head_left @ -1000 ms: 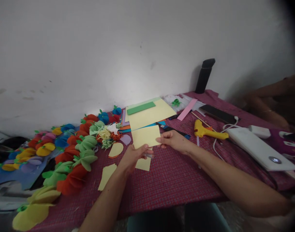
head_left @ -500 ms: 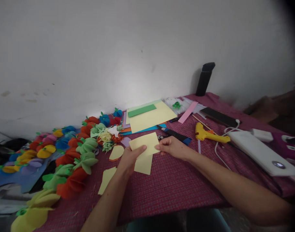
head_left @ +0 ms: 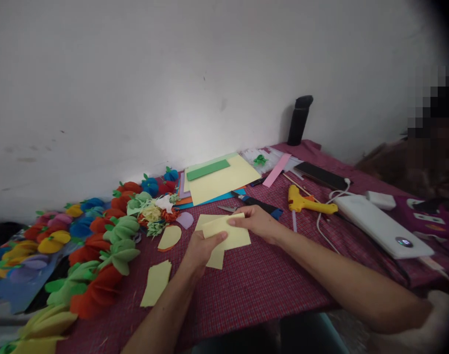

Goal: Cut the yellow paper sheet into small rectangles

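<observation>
Both my hands hold pale yellow paper pieces point(head_left: 230, 234) just above the red checked tablecloth point(head_left: 261, 280). My left hand point(head_left: 200, 250) pinches their lower left part, thumb on top. My right hand point(head_left: 256, 222) grips the upper right edge with closed fingers. The top piece lies tilted over another yellow piece beneath it. Scissors point(head_left: 256, 201) with dark handles lie just behind my right hand.
Paper flowers point(head_left: 110, 241) in red, green, blue and yellow crowd the left. Cut yellow shapes point(head_left: 156, 282) lie near them. Coloured paper sheets point(head_left: 220, 179), a yellow glue gun point(head_left: 309, 201), a phone point(head_left: 322, 174), a white device point(head_left: 381, 225) and a black bottle point(head_left: 298, 120) sit behind. Another person is at far right.
The yellow paper has been lowered and turned from upright to lying tilted over the second piece. Both hands came slightly nearer together. The view shifted a little to the right.
</observation>
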A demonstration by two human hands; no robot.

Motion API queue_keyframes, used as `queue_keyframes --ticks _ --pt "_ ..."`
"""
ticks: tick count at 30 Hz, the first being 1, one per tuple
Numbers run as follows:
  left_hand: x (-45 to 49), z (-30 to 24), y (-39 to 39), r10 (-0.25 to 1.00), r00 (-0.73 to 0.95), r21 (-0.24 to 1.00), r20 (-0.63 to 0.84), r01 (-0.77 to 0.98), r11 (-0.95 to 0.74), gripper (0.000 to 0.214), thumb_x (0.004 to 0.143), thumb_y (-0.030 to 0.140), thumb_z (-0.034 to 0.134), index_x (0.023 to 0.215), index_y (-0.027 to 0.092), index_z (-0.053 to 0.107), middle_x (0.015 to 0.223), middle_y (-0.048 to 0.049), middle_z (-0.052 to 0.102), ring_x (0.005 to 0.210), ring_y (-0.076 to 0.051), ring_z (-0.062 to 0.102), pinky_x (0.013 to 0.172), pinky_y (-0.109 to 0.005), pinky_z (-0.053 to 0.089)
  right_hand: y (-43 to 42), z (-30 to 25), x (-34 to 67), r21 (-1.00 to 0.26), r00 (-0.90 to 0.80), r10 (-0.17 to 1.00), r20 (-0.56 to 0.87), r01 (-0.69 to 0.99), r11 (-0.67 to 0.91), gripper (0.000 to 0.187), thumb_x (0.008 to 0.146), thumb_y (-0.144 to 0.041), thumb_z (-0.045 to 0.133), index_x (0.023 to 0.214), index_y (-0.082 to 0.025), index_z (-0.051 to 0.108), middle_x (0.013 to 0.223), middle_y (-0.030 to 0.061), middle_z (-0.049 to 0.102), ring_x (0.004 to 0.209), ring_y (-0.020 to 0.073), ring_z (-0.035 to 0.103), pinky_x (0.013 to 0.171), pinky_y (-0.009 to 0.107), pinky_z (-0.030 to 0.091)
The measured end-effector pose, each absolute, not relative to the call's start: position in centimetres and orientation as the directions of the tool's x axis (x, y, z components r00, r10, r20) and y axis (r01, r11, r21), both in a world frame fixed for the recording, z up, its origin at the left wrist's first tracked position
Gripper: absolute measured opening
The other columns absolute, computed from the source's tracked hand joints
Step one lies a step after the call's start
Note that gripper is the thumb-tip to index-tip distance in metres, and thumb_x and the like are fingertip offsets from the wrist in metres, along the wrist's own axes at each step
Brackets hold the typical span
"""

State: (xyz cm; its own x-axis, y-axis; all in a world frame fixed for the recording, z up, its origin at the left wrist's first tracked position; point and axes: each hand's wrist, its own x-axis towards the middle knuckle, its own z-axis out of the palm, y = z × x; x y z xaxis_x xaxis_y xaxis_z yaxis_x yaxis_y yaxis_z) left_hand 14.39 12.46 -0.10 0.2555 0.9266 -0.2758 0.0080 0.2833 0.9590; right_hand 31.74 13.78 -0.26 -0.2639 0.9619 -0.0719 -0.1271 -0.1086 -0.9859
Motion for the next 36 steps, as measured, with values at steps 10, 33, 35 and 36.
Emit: queue_keyframes --ticks 10,33,35,36 --pt "14.0 -0.3 12.8 0.934 0.208 0.956 -0.292 0.052 0.287 0.033 0.06 0.031 0.07 0.084 0.009 0.066 0.062 -0.0053 0.066 0.048 -0.013 0.057 0.046 -0.023 0.043 14.1 0.6 32.9 -0.995 -0.143 0.989 -0.037 -0.081 -0.049 0.021 0.061 -0.036 0.066 0.065 -0.015 0.066 0.063 0.0009 0.063 0.054 0.0098 0.051 0.056 0.024 0.038" --pt "12.9 1.3 12.8 0.797 0.499 0.939 -0.342 0.147 0.311 0.037 0.068 0.047 0.058 0.068 0.01 0.066 0.057 -0.0035 0.061 0.044 -0.009 0.048 0.043 -0.019 0.029 13.1 -0.5 31.5 -0.992 -0.411 0.903 -0.125 0.032 -0.123 0.024 0.06 -0.037 0.065 0.061 -0.014 0.058 0.053 -0.0028 0.052 0.046 0.007 0.042 0.047 0.021 0.03" --pt "13.0 1.1 12.7 0.776 0.521 0.935 -0.355 0.206 0.289 0.035 0.067 0.046 0.059 0.066 0.012 0.066 0.055 -0.0016 0.06 0.043 -0.008 0.046 0.042 -0.019 0.027 12.9 -0.7 31.2 -0.991 -0.441 0.887 -0.134 0.046 -0.126 0.023 0.059 -0.035 0.066 0.059 -0.014 0.058 0.05 -0.004 0.05 0.044 0.0062 0.04 0.044 0.02 0.028" --pt "13.1 1.0 12.6 0.769 0.53 0.933 -0.358 0.222 0.282 0.034 0.067 0.045 0.059 0.066 0.012 0.066 0.055 -0.0013 0.059 0.043 -0.008 0.046 0.043 -0.019 0.027 12.9 -0.7 31.1 -0.99 -0.454 0.88 -0.139 0.051 -0.131 0.022 0.059 -0.034 0.066 0.059 -0.014 0.058 0.05 -0.0043 0.05 0.043 0.006 0.04 0.044 0.02 0.027"
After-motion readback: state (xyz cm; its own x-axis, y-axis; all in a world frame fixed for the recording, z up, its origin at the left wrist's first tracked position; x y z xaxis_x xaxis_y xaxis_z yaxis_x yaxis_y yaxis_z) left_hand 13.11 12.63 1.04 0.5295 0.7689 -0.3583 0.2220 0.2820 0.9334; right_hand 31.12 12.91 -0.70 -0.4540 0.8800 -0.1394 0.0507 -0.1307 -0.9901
